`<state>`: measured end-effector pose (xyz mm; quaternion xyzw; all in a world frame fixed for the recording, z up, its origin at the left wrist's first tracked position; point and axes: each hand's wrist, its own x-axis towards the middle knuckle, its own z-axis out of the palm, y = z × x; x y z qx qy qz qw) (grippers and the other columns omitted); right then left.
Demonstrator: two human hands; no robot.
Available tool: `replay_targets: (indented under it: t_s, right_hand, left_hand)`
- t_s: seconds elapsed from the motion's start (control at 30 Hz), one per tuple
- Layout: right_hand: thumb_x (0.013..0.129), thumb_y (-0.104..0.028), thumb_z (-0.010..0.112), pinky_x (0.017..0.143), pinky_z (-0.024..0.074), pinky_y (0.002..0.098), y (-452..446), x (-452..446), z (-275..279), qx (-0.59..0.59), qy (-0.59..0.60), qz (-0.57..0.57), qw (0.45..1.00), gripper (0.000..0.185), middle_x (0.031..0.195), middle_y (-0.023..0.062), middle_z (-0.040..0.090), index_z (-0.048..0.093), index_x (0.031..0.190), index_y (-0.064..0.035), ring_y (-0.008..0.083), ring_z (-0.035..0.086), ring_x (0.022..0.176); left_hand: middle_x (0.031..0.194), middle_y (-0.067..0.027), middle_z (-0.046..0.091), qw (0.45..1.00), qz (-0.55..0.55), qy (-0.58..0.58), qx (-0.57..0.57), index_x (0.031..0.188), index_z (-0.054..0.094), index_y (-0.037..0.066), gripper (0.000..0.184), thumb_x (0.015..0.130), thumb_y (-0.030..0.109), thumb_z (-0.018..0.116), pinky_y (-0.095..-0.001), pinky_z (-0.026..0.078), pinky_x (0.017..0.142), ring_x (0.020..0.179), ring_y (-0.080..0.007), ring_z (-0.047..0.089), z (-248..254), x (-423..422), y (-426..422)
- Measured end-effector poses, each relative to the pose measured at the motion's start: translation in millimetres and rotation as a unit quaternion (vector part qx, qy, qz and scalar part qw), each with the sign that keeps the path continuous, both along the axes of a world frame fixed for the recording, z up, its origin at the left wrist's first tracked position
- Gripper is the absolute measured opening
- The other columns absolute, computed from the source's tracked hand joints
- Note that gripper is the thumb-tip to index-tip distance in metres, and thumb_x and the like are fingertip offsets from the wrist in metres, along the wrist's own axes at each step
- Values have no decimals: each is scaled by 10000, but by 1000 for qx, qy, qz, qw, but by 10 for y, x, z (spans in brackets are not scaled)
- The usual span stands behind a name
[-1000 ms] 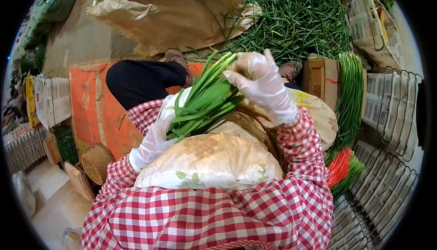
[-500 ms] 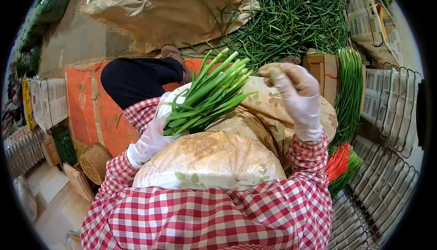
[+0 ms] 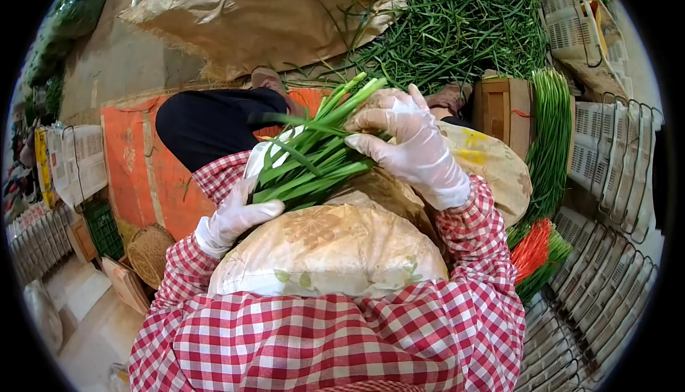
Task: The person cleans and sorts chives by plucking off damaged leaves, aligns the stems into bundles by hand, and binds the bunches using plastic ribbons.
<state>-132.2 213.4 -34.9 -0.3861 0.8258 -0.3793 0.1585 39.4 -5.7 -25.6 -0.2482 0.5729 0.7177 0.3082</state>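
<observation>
A bunch of garlic chives (image 3: 303, 160) lies slanted over my lap, its pale stem ends pointing up and to the right. My left hand (image 3: 239, 217), in a thin whitish glove, is closed round the lower leafy part, with the thumb on top. At the upper right of the bunch, my gloved right hand (image 3: 410, 142) has its fingers and thumb curled on the stems; its fingertips are partly hidden among them. Under the bunch is a stained, flowered apron (image 3: 328, 242).
Loose green chives (image 3: 457, 28) are heaped ahead, beside a brown sack cloth (image 3: 278, 21). A long green bundle (image 3: 549, 142) rests against a wooden box (image 3: 496, 110) on the right, near red ties (image 3: 531, 249). Plastic crates (image 3: 610, 156) line the right side; an orange sheet (image 3: 128, 156) lies left.
My right hand has come down and left from above my right knee onto the stem ends. My left hand still holds the bunch, its thumb now over the leaves.
</observation>
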Motion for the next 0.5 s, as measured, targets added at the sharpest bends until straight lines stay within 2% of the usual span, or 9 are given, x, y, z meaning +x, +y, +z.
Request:
replay_targets:
  t_s: [0.07,0.1,0.17,0.2,0.23,0.27,0.33,0.4,0.5]
  right_hand:
    - [750,-185,701,994,300,423,15,-39,-25,-21,-36,24,999,187,879,86,628,685,903,-79,259,579,915]
    - [765,-162,693,975,336,405,36,-54,0,-46,-84,22,995,188,877,90,645,684,928,-69,236,594,907]
    - [826,-104,651,867,463,310,65,-57,-58,-100,-246,-20,964,185,919,94,680,668,989,-18,159,623,895]
    - [826,-104,651,867,463,310,46,-67,-58,-99,-247,-20,964,185,919,94,680,668,989,-18,159,623,895]
    - [836,-103,641,795,480,274,10,-80,-51,-147,-360,-76,918,178,886,88,683,669,979,-2,141,625,841]
    - [847,-102,631,723,497,238,-28,-90,-48,-192,-465,-131,855,174,853,82,685,669,970,15,123,627,787]
    - [869,-116,616,705,498,209,-103,-72,-101,-208,-463,-165,845,203,855,70,683,653,979,51,95,623,745]
    - [870,-165,622,730,511,240,-133,-74,-103,-259,-409,-181,856,225,886,78,683,644,994,22,118,645,796]
    - [862,-195,628,732,531,269,-48,-206,-97,-347,-439,-249,790,223,857,96,680,644,973,-3,150,653,794]
  left_hand:
    - [1223,-91,521,976,141,17,166,1346,349,2,618,833,243,594,-305,403,931,1078,-155,515,40,-34,67]
    - [1234,-92,509,978,152,43,136,1357,326,2,632,854,321,537,-304,396,935,1082,-165,511,29,-60,128]
    - [1240,-93,504,978,153,36,139,1356,330,3,628,852,313,541,-304,390,940,1089,-165,505,-35,-63,112]
    - [1245,-95,499,978,155,31,139,1355,333,4,625,849,304,544,-303,384,944,1097,-165,499,-85,-53,88]
    - [1270,-93,478,990,66,-5,121,1360,328,9,646,819,242,593,-303,362,974,1137,-161,470,-145,-15,-70]
    - [1270,-93,478,990,66,-4,121,1360,328,9,646,819,242,593,-303,362,974,1137,-161,470,-156,-12,-52]
    - [1265,-105,493,997,43,32,52,1359,326,18,719,760,213,673,-321,388,955,1130,-175,487,-144,-37,32]
    - [1269,-99,490,991,87,60,76,1350,337,14,744,726,156,716,-324,400,947,1124,-175,495,-167,-10,49]
    - [1252,-101,505,995,89,25,38,1325,370,2,719,725,173,727,-330,401,956,1117,-179,506,-153,39,54]
